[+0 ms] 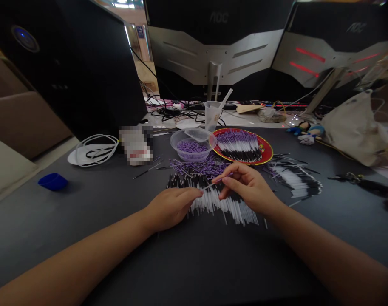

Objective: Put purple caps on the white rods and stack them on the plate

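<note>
The right hand (249,187) pinched a purple piece (226,177); the left hand (173,208) looked clamped on a clear stick (209,186) meeting it, above the stick pile (241,211). They seemed mid-joining (whether seated, I couldn't tell), so the next move probably called for steady, straight alignment.

Purple-tipped stick (210,185) between both hands (249,188)

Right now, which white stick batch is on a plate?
The batch beyond the right hand, on the red plate; the others lie on the desk.
</note>
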